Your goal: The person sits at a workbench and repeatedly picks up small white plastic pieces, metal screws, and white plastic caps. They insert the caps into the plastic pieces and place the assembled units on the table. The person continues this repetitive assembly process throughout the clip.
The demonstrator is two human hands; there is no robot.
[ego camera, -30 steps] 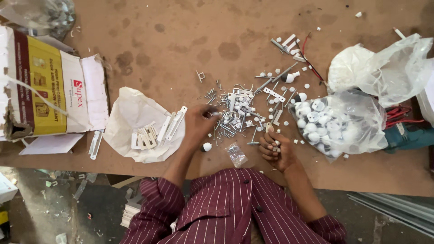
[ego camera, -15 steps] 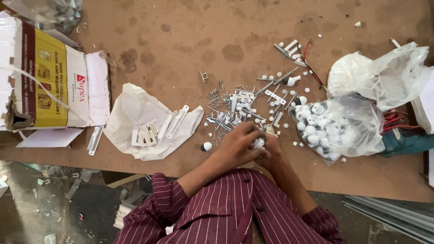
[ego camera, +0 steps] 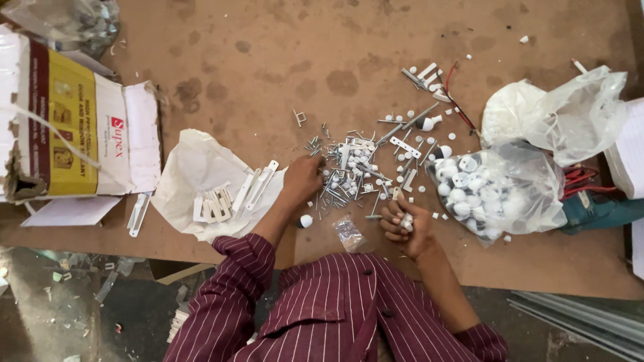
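A scattered pile of screws and small white plastic parts lies on the brown board table. My left hand rests at the pile's left edge, fingers touching the screws. My right hand is lifted near the table's front edge, fingers curled around a few small white parts. A white knob sits just below my left wrist. A small clear packet lies between my arms.
A white bag with flat white brackets lies left of my left hand. A clear bag of white round caps and another white bag sit right. A torn cardboard box stands far left. Red wires lie at the right edge.
My left hand left my right hand and reached back to the screw pile. My right hand stayed near the front edge, holding small parts.
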